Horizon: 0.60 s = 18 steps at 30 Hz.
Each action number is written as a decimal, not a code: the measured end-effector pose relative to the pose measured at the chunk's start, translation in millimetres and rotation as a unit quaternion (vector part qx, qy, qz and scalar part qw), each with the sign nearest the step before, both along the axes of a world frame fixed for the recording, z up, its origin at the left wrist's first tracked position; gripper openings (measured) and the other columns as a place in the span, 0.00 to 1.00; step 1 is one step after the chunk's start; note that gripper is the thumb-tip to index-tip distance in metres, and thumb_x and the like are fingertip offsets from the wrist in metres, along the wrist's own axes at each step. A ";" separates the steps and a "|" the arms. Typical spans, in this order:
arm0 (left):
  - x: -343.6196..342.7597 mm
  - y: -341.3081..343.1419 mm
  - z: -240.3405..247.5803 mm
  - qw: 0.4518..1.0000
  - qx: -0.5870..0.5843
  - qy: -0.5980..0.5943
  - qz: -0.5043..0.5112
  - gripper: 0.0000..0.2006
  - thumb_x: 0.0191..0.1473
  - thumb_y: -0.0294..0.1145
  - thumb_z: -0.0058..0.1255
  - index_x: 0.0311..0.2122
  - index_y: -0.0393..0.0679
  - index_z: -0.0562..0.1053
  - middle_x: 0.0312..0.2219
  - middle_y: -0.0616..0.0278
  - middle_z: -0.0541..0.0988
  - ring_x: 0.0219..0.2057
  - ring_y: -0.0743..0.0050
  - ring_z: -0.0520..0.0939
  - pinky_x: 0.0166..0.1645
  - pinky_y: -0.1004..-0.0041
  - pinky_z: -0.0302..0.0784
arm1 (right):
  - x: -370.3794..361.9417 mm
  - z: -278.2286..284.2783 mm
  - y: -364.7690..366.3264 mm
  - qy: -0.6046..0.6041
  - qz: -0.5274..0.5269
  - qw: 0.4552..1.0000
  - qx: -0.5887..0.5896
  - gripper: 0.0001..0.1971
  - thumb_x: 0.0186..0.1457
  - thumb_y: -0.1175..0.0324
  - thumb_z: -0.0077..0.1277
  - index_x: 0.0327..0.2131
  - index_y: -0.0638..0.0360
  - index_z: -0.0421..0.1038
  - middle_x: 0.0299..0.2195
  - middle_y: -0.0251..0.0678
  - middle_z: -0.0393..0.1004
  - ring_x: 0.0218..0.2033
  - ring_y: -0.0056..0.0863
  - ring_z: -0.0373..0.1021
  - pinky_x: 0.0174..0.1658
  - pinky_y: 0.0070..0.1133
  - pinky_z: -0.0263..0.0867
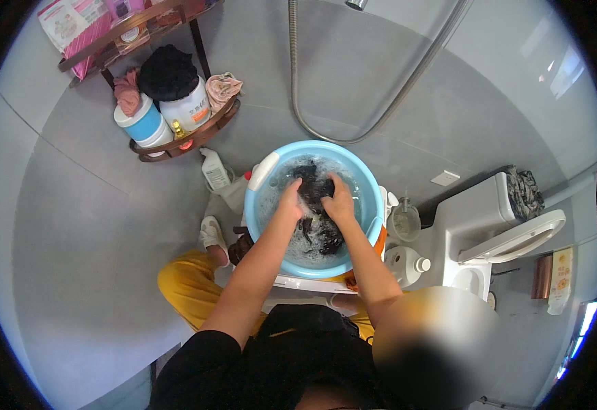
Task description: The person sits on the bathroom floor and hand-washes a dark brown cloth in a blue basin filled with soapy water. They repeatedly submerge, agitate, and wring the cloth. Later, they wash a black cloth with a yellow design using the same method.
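Observation:
A light blue plastic basin (368,180) holds soapy water with white suds. Black cloth (317,193) lies partly under the foam, its exact kind of garment unclear. My left hand (290,199) grips the cloth from its left side, fingers curled into it. From the right, my right hand (339,198) closes on the same cloth, thumb toward the middle. Some fingertips of both hands are hidden by cloth and suds. More of the dark fabric floats toward the near side of the basin.
A corner shelf (210,130) with tubs and cloths stands at the far left. A white bottle (214,169) is left of the basin; a white jug (406,265) sits to its right, near the toilet (473,225). A metal shower hose (295,82) hangs beyond.

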<state>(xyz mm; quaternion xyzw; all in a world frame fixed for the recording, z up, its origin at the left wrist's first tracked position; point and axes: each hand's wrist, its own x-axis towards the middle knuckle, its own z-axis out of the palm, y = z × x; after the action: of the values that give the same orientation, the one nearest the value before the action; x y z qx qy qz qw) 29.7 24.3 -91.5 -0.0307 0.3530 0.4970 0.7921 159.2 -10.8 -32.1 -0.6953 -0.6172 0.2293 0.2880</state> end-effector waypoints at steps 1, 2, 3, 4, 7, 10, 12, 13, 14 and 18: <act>2.3 0.3 -0.9 0.998 0.013 -0.053 -0.016 0.19 0.56 0.43 0.40 0.49 0.45 0.64 0.45 0.58 0.70 0.49 0.59 0.69 0.50 0.58 0.66 | 0.3 3.4 -1.0 0.044 0.040 0.998 0.028 0.30 0.36 0.75 0.50 0.49 0.49 0.62 0.44 0.49 0.66 0.46 0.46 0.63 0.50 0.31 0.60; 6.6 0.9 -1.5 0.998 0.002 -0.069 -0.001 0.20 0.57 0.46 0.37 0.49 0.43 0.65 0.45 0.57 0.70 0.48 0.58 0.69 0.51 0.57 0.65 | -0.4 8.9 -3.2 0.088 0.080 0.991 0.055 0.30 0.35 0.75 0.51 0.48 0.49 0.63 0.43 0.49 0.66 0.45 0.46 0.64 0.50 0.30 0.60; 10.9 0.3 2.6 0.996 -0.011 -0.083 0.014 0.22 0.57 0.49 0.35 0.48 0.42 0.66 0.45 0.55 0.70 0.48 0.57 0.70 0.52 0.57 0.65 | -7.7 26.3 -12.1 0.131 0.116 0.979 0.102 0.27 0.34 0.76 0.48 0.45 0.51 0.67 0.43 0.48 0.66 0.45 0.47 0.64 0.50 0.31 0.60; 14.2 -0.3 5.5 0.995 -0.022 -0.097 0.028 0.25 0.57 0.51 0.33 0.48 0.40 0.66 0.45 0.54 0.71 0.48 0.56 0.70 0.52 0.56 0.64 | -14.1 39.9 -18.5 0.144 0.149 0.974 0.096 0.26 0.34 0.76 0.48 0.44 0.51 0.68 0.44 0.51 0.65 0.45 0.49 0.63 0.50 0.32 0.60; 11.8 -22.2 46.4 0.990 0.039 -0.128 -0.051 0.29 0.55 0.58 0.30 0.50 0.45 0.63 0.47 0.53 0.68 0.46 0.56 0.70 0.52 0.56 0.64 | -30.3 62.5 -50.8 0.085 0.153 0.976 0.130 0.25 0.34 0.75 0.48 0.43 0.53 0.69 0.44 0.56 0.64 0.46 0.52 0.62 0.52 0.31 0.58; 5.6 -12.8 12.1 0.963 0.065 -0.259 -0.026 0.26 0.54 0.51 0.42 0.48 0.39 0.62 0.43 0.51 0.68 0.39 0.61 0.74 0.42 0.62 0.75 | -39.1 72.9 -75.6 0.124 0.196 0.965 0.122 0.23 0.35 0.73 0.52 0.42 0.53 0.70 0.42 0.53 0.64 0.44 0.51 0.64 0.48 0.32 0.61; 5.2 -0.7 -12.1 0.888 0.222 -0.384 -0.121 0.22 0.54 0.49 0.44 0.43 0.38 0.64 0.38 0.53 0.70 0.36 0.65 0.74 0.35 0.67 0.77 | -45.8 76.2 -81.2 0.072 0.163 0.974 0.140 0.18 0.38 0.68 0.55 0.39 0.53 0.70 0.40 0.49 0.65 0.40 0.49 0.66 0.42 0.33 0.65; 6.3 -0.9 -16.7 0.894 0.223 -0.369 -0.120 0.21 0.54 0.49 0.43 0.42 0.39 0.65 0.36 0.54 0.71 0.35 0.66 0.74 0.36 0.67 0.77 | -47.3 74.1 -80.7 0.041 0.143 0.981 0.128 0.17 0.39 0.67 0.55 0.37 0.53 0.71 0.39 0.49 0.66 0.38 0.49 0.67 0.40 0.33 0.66; 7.2 -1.5 -21.4 0.900 0.224 -0.355 -0.119 0.21 0.54 0.49 0.43 0.41 0.39 0.65 0.35 0.55 0.71 0.35 0.67 0.74 0.36 0.67 0.76 | -48.7 70.0 -76.9 0.010 0.123 0.986 0.115 0.15 0.40 0.65 0.55 0.36 0.53 0.71 0.38 0.48 0.66 0.36 0.49 0.68 0.37 0.34 0.67; 22.3 -31.4 40.4 0.977 0.057 -0.204 0.031 0.19 0.55 0.48 0.43 0.38 0.40 0.67 0.30 0.58 0.72 0.34 0.69 0.73 0.38 0.68 0.74 | -45.3 42.3 -51.7 -0.020 0.050 0.991 0.122 0.09 0.43 0.63 0.52 0.30 0.54 0.70 0.35 0.45 0.68 0.28 0.48 0.69 0.31 0.35 0.67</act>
<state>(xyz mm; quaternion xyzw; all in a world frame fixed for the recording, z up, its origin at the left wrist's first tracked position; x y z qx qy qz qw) 52.0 -7.1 -51.0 -0.0969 0.1542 0.5239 0.8321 113.9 -62.5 10.2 -0.6277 -0.6803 0.1520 0.3467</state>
